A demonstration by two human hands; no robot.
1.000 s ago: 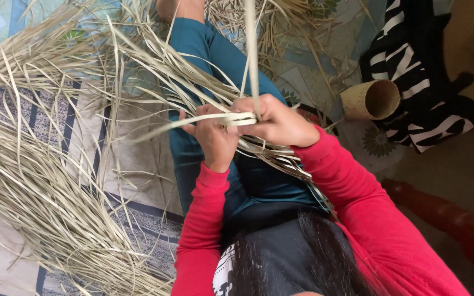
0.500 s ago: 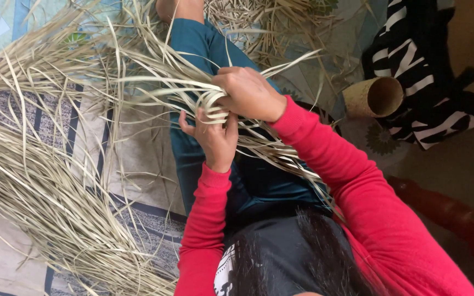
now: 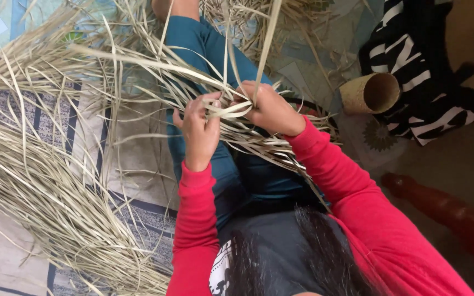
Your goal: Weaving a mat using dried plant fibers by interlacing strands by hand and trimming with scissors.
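You held a bundle of long, flat, pale dried palm-leaf strips over your lap, just above your teal trouser legs. Your left hand had its fingers curled shut around several of those strips, the thumb pressing one down at the crossing point. Your right hand sat touching the left, its fingers closed in a pinch on one strip that rose straight up and out of the top of the view. The strips fanned from your hands, some trailing down past your right red sleeve.

You appeared to be partway through interlacing: one strip was lifted clear while the others were pinned flat beneath it. The next move would likely have called for a firm hold with the left thumb, so the crossing did not slip, while the lifted strip was folded over or tucked under its neighbours.

To your left, a large loose heap of the same dried strips spread across a patterned blue and grey floor mat. To your right, well apart from your hands, a small woven straw-coloured cylinder lay on its side beside a black and white striped cloth. A dark red wooden furniture leg stood nearer you.
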